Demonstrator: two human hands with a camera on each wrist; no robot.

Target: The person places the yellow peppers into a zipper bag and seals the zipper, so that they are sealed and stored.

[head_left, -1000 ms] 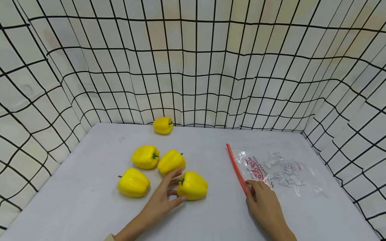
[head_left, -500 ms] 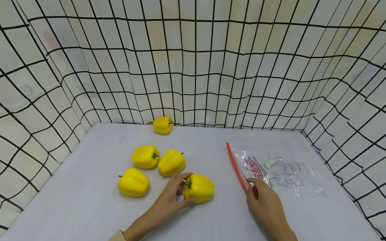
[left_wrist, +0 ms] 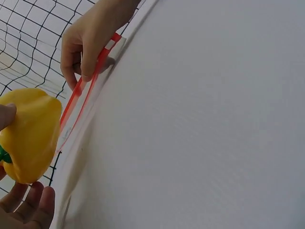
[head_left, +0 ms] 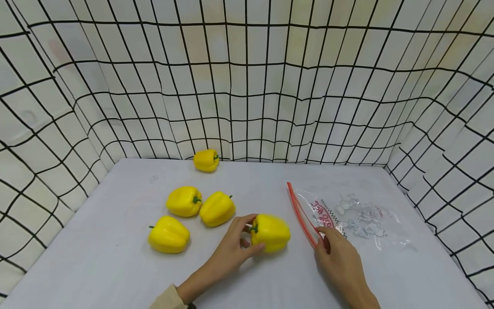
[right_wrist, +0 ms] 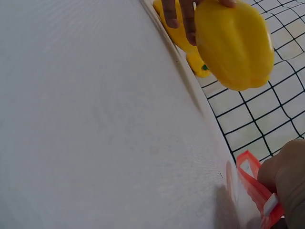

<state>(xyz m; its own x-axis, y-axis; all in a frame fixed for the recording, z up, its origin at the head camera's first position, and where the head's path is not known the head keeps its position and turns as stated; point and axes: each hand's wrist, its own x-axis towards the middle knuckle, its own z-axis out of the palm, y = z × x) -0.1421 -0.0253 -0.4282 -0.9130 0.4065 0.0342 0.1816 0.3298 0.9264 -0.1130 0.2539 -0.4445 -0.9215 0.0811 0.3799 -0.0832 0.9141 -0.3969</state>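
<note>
My left hand (head_left: pixel 251 234) grips a yellow bell pepper (head_left: pixel 271 232) by its stem end, thumb below and fingers above, just left of a clear zip bag (head_left: pixel 355 216). The pepper (left_wrist: pixel 28 133) looks blurred and I cannot tell if it touches the table. My right hand (head_left: pixel 322 240) pinches the bag's red zip strip (head_left: pixel 301 212) at its near end. In the left wrist view the right hand (left_wrist: pixel 88 43) holds that strip (left_wrist: pixel 78 93). The right wrist view shows the pepper (right_wrist: pixel 233 45) under left-hand fingers (right_wrist: pixel 183 12).
Three more yellow peppers (head_left: pixel 183 201) (head_left: pixel 217 209) (head_left: pixel 168 234) sit grouped on the grey table (head_left: pixel 115 274), and another pepper (head_left: pixel 206 159) lies at the back edge. White walls with a black grid (head_left: pixel 247 86) close in three sides.
My left hand has carried the pepper rightward, away from the group and close to the bag's red strip. The right hand has stayed on the strip.
</note>
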